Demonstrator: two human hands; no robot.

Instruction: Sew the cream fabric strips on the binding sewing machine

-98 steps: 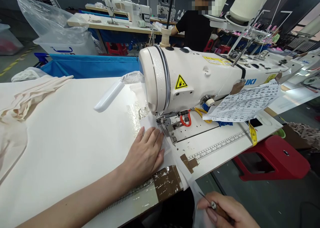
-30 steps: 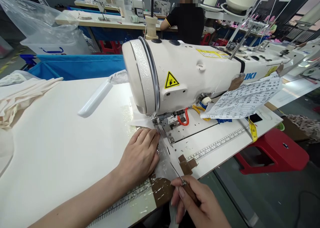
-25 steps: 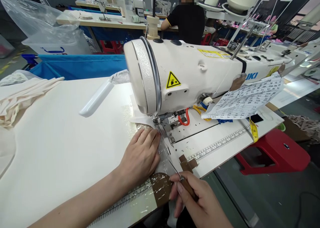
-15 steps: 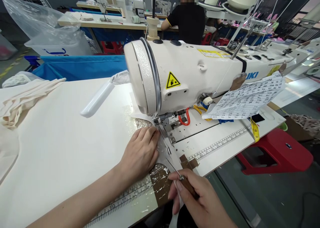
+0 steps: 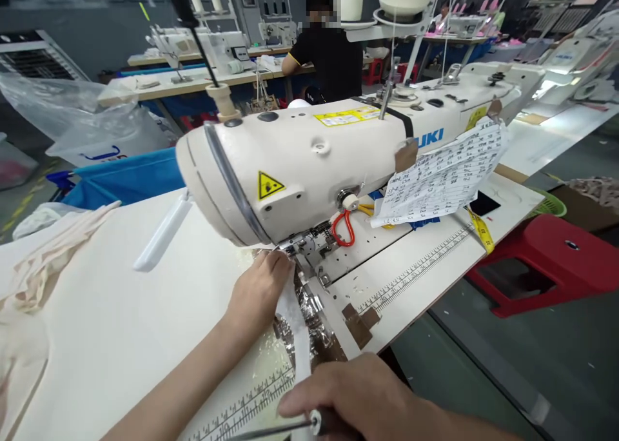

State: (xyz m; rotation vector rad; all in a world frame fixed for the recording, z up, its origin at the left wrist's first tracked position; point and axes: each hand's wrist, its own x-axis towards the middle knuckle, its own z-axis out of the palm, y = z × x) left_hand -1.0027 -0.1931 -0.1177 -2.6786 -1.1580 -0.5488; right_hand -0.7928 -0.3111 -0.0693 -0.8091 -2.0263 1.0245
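Note:
A white sewing machine (image 5: 300, 144) stands in front of me, with its needle area low at the head's near end. Right beside that area is my left hand (image 5: 258, 286), its fingers bent together on a white fabric strip (image 5: 300, 344). The strip trails from under those fingers toward me and passes below my right hand (image 5: 358, 389). My right hand is closed around the handle of an awl (image 5: 275, 431), whose metal shaft points left. Part of the handle is hidden by the hand and the frame's bottom edge.
Red-handled scissors (image 5: 343, 228) lie by the machine bed. Papers with writing (image 5: 440, 176) hang from the machine. Pale fabric (image 5: 48, 260) and a white, long-handled object (image 5: 162, 235) lie left. A red stool (image 5: 556, 260) stands right; a person (image 5: 324, 54) sits beyond.
My right hand has moved down toward me, and the awl has swung from pointing at the machine to pointing left. My left hand stays by the needle area. The camera view has shifted.

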